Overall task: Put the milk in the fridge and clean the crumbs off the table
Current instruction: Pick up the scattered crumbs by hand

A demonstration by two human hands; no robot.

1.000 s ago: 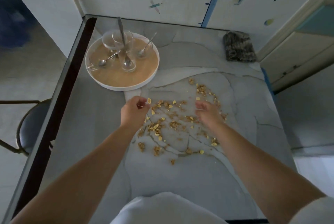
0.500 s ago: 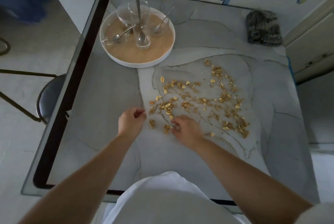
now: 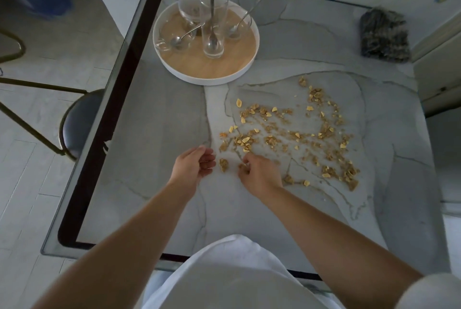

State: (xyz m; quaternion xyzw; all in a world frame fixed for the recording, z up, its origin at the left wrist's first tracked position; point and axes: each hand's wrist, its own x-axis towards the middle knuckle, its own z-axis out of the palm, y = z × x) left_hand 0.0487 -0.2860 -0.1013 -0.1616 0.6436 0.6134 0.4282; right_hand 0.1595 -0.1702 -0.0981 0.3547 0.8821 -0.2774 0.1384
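Marble-look grey table (image 3: 154, 134), head view only. Golden-brown crumbs (image 3: 294, 136) are scattered over its middle and right, thickest in a band across the centre, trailing toward the right edge.

The right hand (image 3: 259, 175) is knuckles-up at the near-left end of the scatter, fingertips bunched on the surface and pinching a bit of crumb. The left hand (image 3: 193, 167) is just beside it and apart from it, cupped with the palm turned toward the right and fingers loosely curled. I cannot tell if it has crumbs in it.

No milk in view, and no fridge that I can pick out. I read this as the crumb step, barely started, most of the scatter untouched.

Risks as I see them:
- Pinching bit by bit will likely leave the fine dust behind.
- The cupped left hand could tip and spill.
- A fast sweep toward the near edge drops crumbs on the floor or on the white clothing.
- A push away could jam bits against the white tray (image 3: 207, 80), where the tall glass (image 3: 212, 29) with its spoon looks tippy.

The grey cloth (image 3: 384, 34) lies unused at the far right.
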